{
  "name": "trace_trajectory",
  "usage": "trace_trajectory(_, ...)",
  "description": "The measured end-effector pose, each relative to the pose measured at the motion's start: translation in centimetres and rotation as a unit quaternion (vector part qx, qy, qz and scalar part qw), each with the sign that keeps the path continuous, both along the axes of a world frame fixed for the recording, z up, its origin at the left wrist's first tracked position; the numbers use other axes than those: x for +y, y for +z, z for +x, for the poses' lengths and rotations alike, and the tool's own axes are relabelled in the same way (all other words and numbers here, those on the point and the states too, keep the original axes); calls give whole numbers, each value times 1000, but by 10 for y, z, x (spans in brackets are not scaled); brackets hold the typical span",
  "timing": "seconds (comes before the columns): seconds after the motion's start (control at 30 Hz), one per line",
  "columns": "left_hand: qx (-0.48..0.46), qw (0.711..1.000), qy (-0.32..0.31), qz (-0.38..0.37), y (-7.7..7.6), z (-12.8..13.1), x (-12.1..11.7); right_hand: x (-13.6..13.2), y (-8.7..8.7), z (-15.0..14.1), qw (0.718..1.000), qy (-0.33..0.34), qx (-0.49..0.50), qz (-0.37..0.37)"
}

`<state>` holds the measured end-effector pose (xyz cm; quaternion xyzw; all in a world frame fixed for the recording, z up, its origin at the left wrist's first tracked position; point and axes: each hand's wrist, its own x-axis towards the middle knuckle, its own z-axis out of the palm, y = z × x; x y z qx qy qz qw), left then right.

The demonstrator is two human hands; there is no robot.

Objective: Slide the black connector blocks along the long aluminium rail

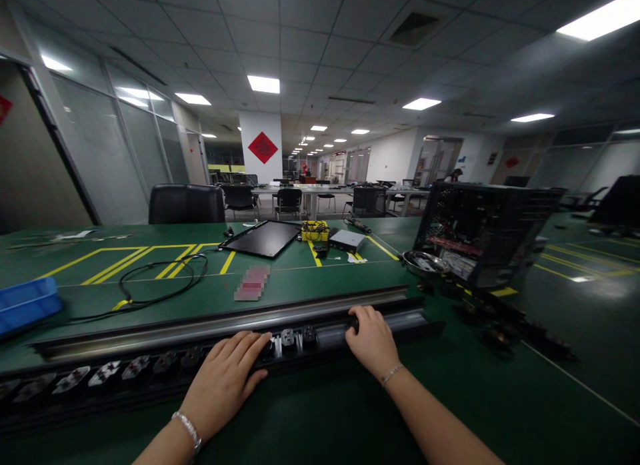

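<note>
A long black power strip rail (150, 362) with several sockets lies across the green workbench (310, 412), just in front of me. My left hand (225, 378) lies flat on its front edge, fingers stretched toward the sockets near the middle. My right hand (373, 338) rests on the rail further right, fingers curled over its top by a socket; what the fingertips grip is hidden. Both wrists wear thin bracelets.
An open computer case (480, 228) stands at the right with a metal bowl (425, 262) beside it. A black panel (265, 238), yellow box (315, 230), grey box (347, 240), a black cable (160, 282) and a blue bin (25, 305) lie beyond. Office chairs and desks fill the background.
</note>
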<state>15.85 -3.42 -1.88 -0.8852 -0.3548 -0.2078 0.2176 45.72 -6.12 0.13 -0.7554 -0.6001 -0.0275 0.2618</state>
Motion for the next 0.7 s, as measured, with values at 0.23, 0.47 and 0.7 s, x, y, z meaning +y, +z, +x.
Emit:
trace_trajectory(0.23, -1, 1000, 1, 1, 1, 1, 0, -2, 3, 1, 1000, -19, -1, -11)
trace_trajectory(0.47, -4, 1000, 1, 1, 1, 1, 0, 0, 1, 2, 1000, -15, 14, -1)
trace_trajectory(0.7, -3, 1000, -2, 4, 1, 1, 0, 1, 0, 2, 1000, -11, 16, 9)
